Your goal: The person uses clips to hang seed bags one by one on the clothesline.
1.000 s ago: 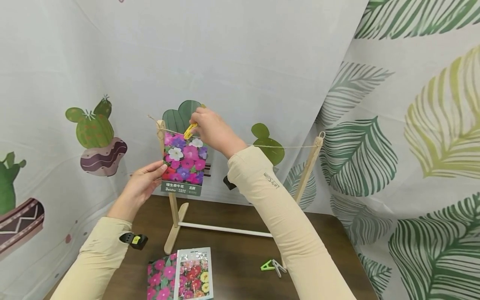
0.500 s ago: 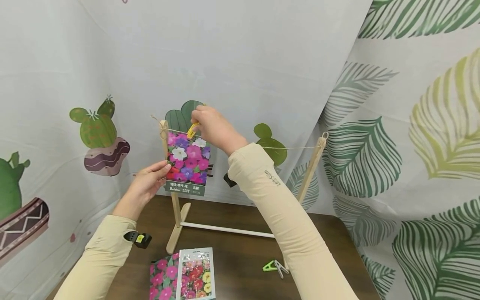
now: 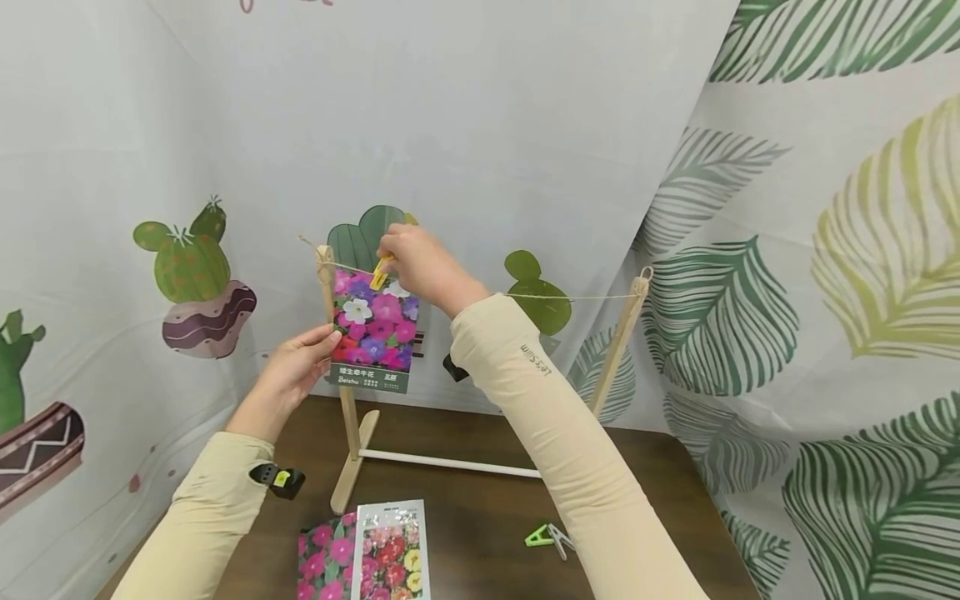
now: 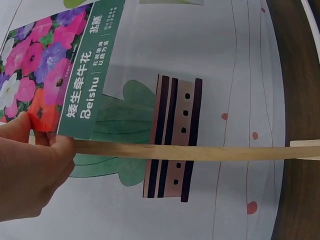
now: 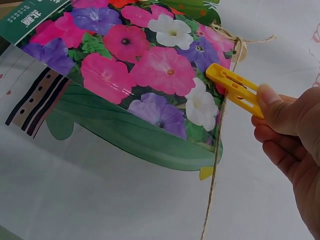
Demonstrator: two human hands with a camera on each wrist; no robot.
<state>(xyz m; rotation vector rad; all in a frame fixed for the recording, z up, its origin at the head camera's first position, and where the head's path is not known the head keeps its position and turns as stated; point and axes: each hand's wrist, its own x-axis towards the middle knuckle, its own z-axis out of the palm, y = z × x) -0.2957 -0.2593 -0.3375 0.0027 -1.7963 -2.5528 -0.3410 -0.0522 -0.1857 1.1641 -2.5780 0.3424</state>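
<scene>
A flower seed packet [image 3: 375, 325] with pink, purple and white blooms hangs upright at the left end of a twine line [image 3: 573, 297]. My left hand [image 3: 296, 367] pinches the packet's lower left edge between thumb and fingers, as the left wrist view also shows. In my right hand [image 3: 423, 262] is a yellow clothespin [image 5: 235, 87], pinched by its handle end. The clothespin's tip lies over the packet's top edge at the twine in the right wrist view. Whether its jaws are clamped there I cannot tell.
The twine runs between posts of a wooden stand [image 3: 618, 346] with a white crossbar [image 3: 450, 463]. Two more flower packets, one pink [image 3: 326, 558] and one white-bordered [image 3: 392, 550], lie on the brown table [image 3: 480, 525]. Green [image 3: 537, 536] and grey [image 3: 559, 540] clothespins lie to the right.
The view has shifted slightly. Both hands keep their hold on the packet and the yellow clothespin, with hardly any movement at the twine.
</scene>
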